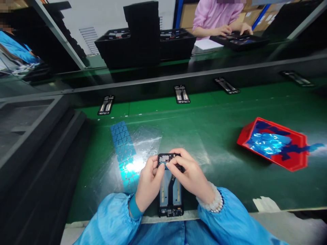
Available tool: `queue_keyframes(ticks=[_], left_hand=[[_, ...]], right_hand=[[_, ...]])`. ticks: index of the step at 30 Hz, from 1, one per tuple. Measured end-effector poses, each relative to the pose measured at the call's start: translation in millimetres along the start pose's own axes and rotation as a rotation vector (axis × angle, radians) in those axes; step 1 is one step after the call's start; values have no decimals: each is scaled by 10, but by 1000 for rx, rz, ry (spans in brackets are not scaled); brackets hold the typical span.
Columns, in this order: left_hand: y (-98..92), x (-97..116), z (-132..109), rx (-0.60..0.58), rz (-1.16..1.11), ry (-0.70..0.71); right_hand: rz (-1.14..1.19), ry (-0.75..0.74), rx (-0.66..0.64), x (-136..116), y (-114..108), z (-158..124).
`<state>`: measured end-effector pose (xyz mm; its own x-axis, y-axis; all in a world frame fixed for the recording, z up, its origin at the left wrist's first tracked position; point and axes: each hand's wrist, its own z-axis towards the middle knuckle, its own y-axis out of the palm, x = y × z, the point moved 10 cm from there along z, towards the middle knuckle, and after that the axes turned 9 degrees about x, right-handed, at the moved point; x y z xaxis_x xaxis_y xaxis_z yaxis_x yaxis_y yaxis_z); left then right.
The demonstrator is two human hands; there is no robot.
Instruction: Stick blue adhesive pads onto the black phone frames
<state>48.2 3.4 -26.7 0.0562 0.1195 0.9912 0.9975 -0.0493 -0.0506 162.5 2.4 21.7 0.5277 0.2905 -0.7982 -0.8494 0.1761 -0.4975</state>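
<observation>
An opened phone housing lies at the table's front edge, its metal plate and black flex cable exposed. My left hand grips its upper left side, fingers around the edge and thumb on the face. My right hand is over the upper right part, with thumb and fingertips pinched together. Between the two thumbs shows a small blue sticker, partly covered by the fingertips. Left of my hands lies a sheet of blue die-cut stickers on clear film.
Further phone housings, one among several, lie along the green belt. A red bin with blue film scraps stands right. Black trays are stacked left. Across the belt, a person in pink handles a black tray.
</observation>
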Motion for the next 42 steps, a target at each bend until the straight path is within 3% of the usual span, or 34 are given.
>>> queue_keyframes(ticks=[12, 14, 19, 23, 26, 29, 35, 42], left_hand=[[-20, 3, -91, 64, -37, 17], [-37, 11, -120, 83, -42, 28], [-74, 35, -161, 102, -29, 73], [-124, 127, -156, 111, 172, 181], [-183, 198, -145, 144, 350, 252], [-181, 201, -130, 129, 420, 258], [-93, 222, -143, 73, 479, 322], [96, 161, -159, -174, 339, 272]], right_hand=[[-231, -41, 125, -187, -73, -76], [-180, 2, 140, -138, -72, -95], [29, 190, 337, 134, -233, -138], [301, 379, 240, 288, -21, -141], [327, 439, 199, 287, 99, -164], [275, 411, 183, 241, 105, -190], [133, 143, 14, 13, 75, -116], [6, 187, 163, 147, -5, -21]])
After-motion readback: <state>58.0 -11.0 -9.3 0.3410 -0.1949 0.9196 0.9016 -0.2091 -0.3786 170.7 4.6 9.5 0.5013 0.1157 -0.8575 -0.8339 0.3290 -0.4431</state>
